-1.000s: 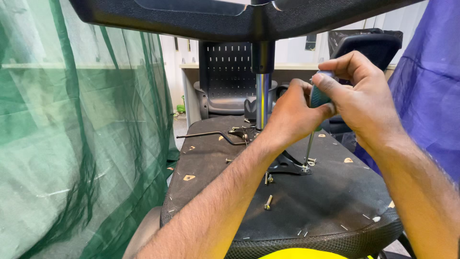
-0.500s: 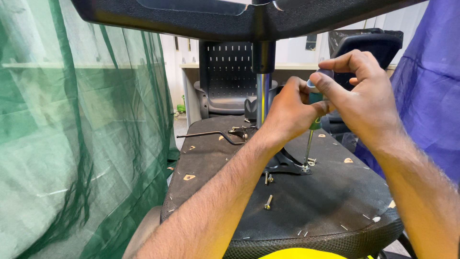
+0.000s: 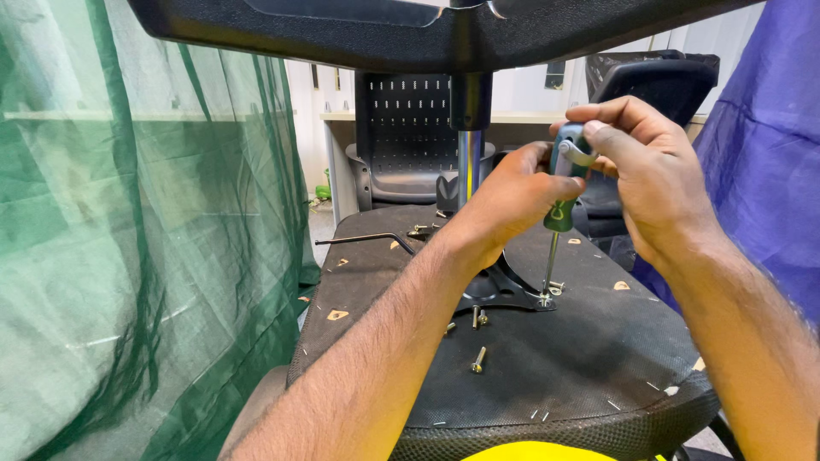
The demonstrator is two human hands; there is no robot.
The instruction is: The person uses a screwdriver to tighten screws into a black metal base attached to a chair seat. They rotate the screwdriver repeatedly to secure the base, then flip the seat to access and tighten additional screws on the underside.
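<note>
An upturned office chair seat point(image 3: 589, 367), covered in black fabric, lies in front of me. A black metal plate point(image 3: 500, 290) and a chrome column point(image 3: 469, 166) stand on it. Both hands grip a green-handled screwdriver point(image 3: 564, 183) held upright, its tip on a screw point(image 3: 544, 300) at the plate's right edge. My left hand point(image 3: 504, 201) wraps the handle from the left. My right hand point(image 3: 636, 171) holds it from the right, thumb over the top. Loose screws point(image 3: 478, 358) lie on the seat near the plate.
A bent metal lever point(image 3: 363, 240) lies at the seat's far left. Green netting point(image 3: 128, 256) hangs on the left, a purple cloth point(image 3: 769, 171) on the right. The chair's black base point(image 3: 410, 34) spreads overhead. Another black chair point(image 3: 401, 145) stands behind by a desk.
My right hand's fingers have shifted around the screwdriver handle, the thumb now on top; the tool stays upright on the same screw. The left hand has barely moved.
</note>
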